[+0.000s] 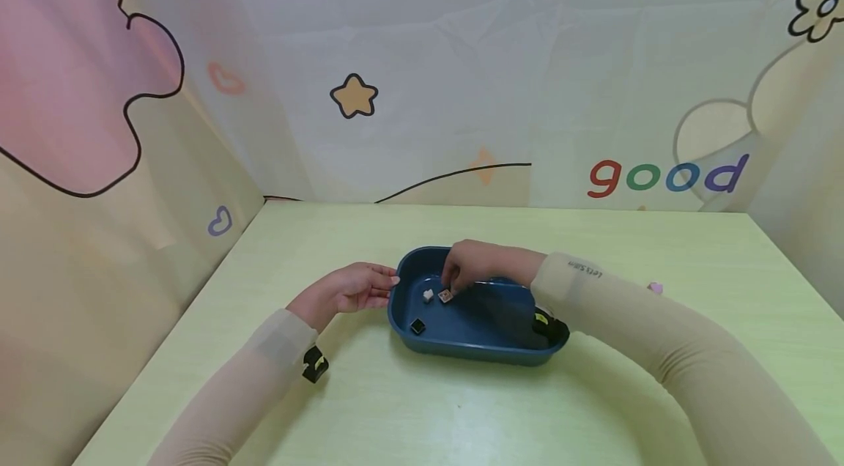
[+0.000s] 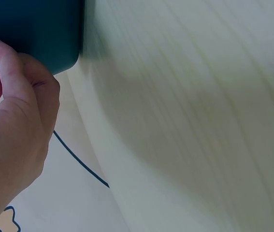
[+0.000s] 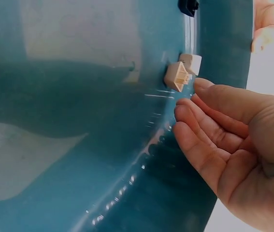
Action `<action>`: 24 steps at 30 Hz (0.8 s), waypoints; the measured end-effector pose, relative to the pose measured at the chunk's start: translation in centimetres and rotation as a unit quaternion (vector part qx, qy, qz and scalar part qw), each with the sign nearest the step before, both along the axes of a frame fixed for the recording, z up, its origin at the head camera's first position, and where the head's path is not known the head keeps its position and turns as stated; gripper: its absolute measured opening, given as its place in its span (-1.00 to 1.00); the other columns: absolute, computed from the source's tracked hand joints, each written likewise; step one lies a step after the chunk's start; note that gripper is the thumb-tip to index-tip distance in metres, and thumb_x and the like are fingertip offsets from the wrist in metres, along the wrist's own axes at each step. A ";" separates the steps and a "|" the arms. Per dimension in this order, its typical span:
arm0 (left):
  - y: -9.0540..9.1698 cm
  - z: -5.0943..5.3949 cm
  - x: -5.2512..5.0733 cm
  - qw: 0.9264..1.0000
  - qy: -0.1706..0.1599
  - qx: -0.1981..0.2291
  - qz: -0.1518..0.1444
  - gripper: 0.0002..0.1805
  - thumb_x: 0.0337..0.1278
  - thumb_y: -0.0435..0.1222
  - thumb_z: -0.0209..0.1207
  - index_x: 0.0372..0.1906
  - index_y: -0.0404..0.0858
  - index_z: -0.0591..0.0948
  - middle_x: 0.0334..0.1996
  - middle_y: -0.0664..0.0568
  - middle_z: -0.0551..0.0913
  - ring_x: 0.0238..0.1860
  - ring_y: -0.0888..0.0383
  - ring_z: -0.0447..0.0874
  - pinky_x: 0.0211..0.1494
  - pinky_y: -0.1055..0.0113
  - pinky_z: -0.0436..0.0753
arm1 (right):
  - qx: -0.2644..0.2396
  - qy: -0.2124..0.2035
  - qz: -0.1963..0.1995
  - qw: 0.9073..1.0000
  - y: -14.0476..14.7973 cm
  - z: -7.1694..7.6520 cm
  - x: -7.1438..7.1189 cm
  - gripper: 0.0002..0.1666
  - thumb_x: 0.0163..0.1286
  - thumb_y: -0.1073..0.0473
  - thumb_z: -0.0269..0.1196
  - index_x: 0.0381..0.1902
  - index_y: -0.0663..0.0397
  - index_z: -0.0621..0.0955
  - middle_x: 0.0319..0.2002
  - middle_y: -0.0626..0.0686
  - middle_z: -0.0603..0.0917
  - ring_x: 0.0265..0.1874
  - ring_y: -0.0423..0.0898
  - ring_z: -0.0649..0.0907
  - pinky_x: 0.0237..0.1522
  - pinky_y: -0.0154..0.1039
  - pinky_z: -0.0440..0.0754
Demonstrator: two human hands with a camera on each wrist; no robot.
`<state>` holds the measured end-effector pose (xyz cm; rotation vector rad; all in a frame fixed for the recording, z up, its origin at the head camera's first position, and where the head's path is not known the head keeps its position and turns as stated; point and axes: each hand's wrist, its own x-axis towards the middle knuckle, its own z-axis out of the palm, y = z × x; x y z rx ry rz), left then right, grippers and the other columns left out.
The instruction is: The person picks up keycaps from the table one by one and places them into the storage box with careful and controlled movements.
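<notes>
A blue basin [image 1: 475,352] sits on the table, its left rim pinched between the thumb and fingers of my left hand [image 1: 356,288]; the left wrist view shows this hand [image 2: 18,106] at the basin's corner [image 2: 54,38]. Inside, my right hand [image 1: 471,263] reaches down at the left end. Beside its fingertips lies a small beige keycap-like piece [image 1: 445,295], hollow side showing in the right wrist view [image 3: 178,77]. A white piece [image 1: 428,295] is next to it, and a black one [image 1: 417,326] sits nearer the front. The right hand [image 3: 238,140] has loosely bent fingers with nothing between them.
A small pink piece [image 1: 655,288] lies on the table [image 1: 699,261] to the right, beyond the right sleeve [image 1: 633,319]. The right forearm passes over the basin's right end. A printed cloth [image 1: 422,48] hangs behind the table.
</notes>
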<state>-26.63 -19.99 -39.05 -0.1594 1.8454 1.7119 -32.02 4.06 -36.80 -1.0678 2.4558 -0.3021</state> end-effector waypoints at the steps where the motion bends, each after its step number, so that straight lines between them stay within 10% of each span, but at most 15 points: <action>1: 0.0 0.0 0.0 1.000 -0.001 -0.001 0.000 -0.54 0.56 -0.38 -0.02 0.42 -0.47 0.34 -0.40 0.12 0.69 -0.42 0.31 0.69 -0.27 0.55 0.75 | 0.002 0.003 0.002 1.000 0.0 0.2 0.0 -0.72 0.40 0.29 0.32 0.03 0.21 0.75 -0.03 0.16 0.81 -0.24 -0.17 0.73 -0.03 -0.26 0.78; 24: 0.2 0.2 0.1 1.000 0.003 -0.008 0.000 -0.59 0.55 -0.39 -0.02 0.35 -0.47 0.39 -0.41 0.11 0.68 -0.42 0.29 0.68 -0.27 0.54 0.75 | -0.016 0.024 -0.004 1.000 2.8 4.2 0.3 -0.70 0.42 0.28 0.30 0.07 0.29 0.71 -0.04 0.18 0.80 -0.09 -0.06 0.78 0.04 -0.18 0.78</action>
